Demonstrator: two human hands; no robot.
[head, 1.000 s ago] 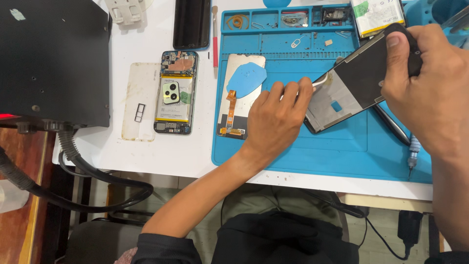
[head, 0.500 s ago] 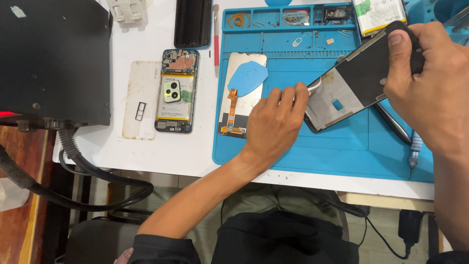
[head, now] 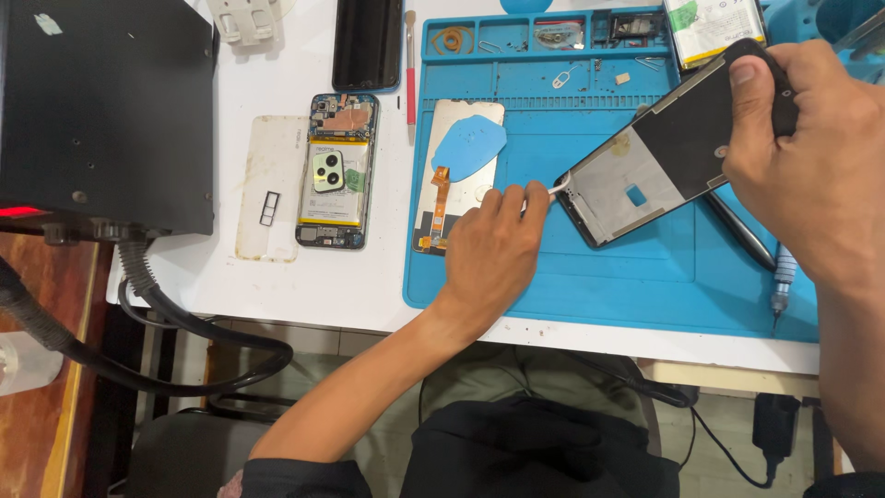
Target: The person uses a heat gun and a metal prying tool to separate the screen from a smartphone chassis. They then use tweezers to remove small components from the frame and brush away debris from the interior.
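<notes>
Prying at the lifted phone frame over the blue mat.

My right hand (head: 811, 157) grips the black rectangular phone frame with its grey inner plate (head: 659, 152), tilted above the blue silicone work mat (head: 645, 286); my left hand (head: 493, 254) pinches a thin white pry tool (head: 544, 192) at its lower corner. A slip could gouge the plate. Since earlier, the left hand has drawn slightly back, exposing the tool.

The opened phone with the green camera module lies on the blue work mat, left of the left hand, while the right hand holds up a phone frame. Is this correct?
Not quite. The opened phone lies on the white table, beside the blue work mat, not on it. The head view shows this. The rest holds: it is left of the left hand, and the right hand holds up the phone frame.
</notes>
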